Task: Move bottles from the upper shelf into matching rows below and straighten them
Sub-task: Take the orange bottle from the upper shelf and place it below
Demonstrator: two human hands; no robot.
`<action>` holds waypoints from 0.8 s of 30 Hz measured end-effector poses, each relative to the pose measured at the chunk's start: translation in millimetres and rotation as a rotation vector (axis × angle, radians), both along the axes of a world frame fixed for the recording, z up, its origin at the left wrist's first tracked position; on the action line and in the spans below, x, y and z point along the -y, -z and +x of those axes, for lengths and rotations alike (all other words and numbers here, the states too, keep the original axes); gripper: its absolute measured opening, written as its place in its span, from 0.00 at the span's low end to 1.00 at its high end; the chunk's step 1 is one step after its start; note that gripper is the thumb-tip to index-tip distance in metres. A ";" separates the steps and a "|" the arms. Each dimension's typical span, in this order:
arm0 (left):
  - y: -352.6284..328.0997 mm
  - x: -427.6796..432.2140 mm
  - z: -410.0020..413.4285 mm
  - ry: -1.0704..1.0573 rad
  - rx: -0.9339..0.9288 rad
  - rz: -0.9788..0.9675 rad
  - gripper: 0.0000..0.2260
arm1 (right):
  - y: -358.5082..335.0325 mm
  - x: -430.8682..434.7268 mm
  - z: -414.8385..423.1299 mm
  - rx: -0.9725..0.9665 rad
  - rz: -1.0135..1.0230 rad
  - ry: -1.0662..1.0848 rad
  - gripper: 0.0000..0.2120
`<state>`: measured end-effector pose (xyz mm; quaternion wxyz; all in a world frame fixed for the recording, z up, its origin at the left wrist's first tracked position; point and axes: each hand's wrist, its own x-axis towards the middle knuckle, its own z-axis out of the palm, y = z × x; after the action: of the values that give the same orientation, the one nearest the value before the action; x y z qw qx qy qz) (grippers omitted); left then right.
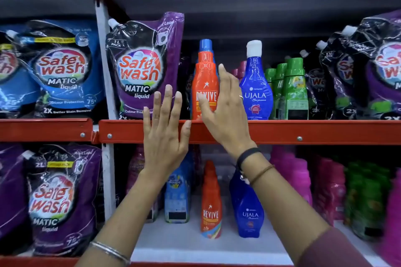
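An orange Revive bottle with a blue cap stands upright on the upper shelf. A blue Ujala bottle with a white cap stands right of it. My right hand is open, fingers spread, between these two bottles and just in front of the Revive bottle, holding nothing. My left hand is open with fingers up, in front of the shelf edge, left of the Revive bottle. Below stand a matching Revive bottle and a matching Ujala bottle.
Green bottles stand right of the upper Ujala bottle. Purple Safewash pouches flank the bottles on the upper shelf. On the lower shelf are a light blue bottle, pink bottles, green bottles and a purple pouch.
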<state>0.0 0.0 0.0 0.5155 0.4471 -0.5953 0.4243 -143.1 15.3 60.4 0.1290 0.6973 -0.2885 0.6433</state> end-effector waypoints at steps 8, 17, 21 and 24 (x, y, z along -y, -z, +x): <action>2.8 22.8 2.7 -0.190 0.020 -0.051 0.25 | -24.6 9.9 5.9 -0.021 0.216 0.038 0.34; 2.7 24.9 2.8 -0.216 0.019 -0.088 0.26 | -32.5 2.1 -11.8 0.372 0.207 -0.323 0.31; 2.9 24.5 2.0 -0.217 0.023 -0.082 0.26 | -40.7 -20.5 -29.9 0.512 0.141 -0.520 0.21; 3.6 25.1 2.1 -0.219 0.020 -0.087 0.26 | -34.0 -36.1 -42.8 0.454 0.229 -0.616 0.18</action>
<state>2.1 -25.1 -3.6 0.4790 0.4822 -0.5291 0.5079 -185.9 51.3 94.4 -0.2154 0.6011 -0.1570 0.7534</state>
